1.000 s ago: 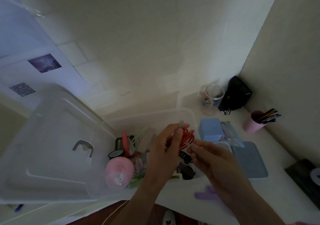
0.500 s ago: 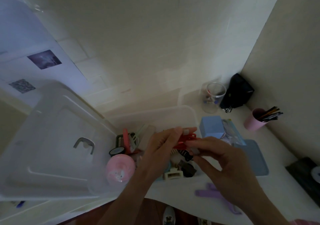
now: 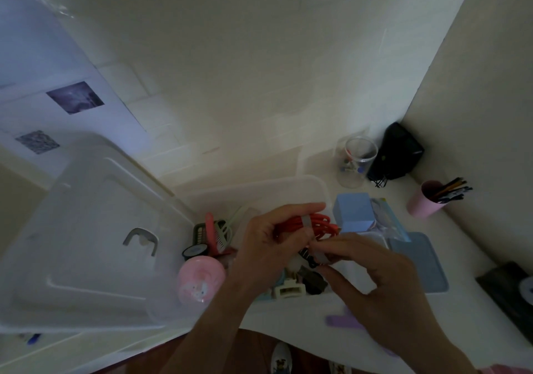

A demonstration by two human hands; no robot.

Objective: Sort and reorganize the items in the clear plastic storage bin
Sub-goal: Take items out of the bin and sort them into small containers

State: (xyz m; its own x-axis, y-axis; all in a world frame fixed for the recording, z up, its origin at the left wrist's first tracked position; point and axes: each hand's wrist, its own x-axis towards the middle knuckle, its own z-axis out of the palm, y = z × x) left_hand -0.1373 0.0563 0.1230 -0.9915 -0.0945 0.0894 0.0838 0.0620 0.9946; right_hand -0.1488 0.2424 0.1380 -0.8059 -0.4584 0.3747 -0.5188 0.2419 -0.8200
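Hands meet above the near half of the clear bin: the left hand is curled round one coiled red cable, while the right hand pinches the pale tie that hangs from the coil. The step in hand looks like fastening that bundle so it can go back as one tidy item; the next move would call for a snug wrap of the tie without letting the loops spring loose, then a free spot in the bin. Under the hands lie one white clip and one pink ball-shaped case, with one comb further in. One lid lies to the left. Beyond the bin stand one blue box, one clear jar and one pink cup of pencils
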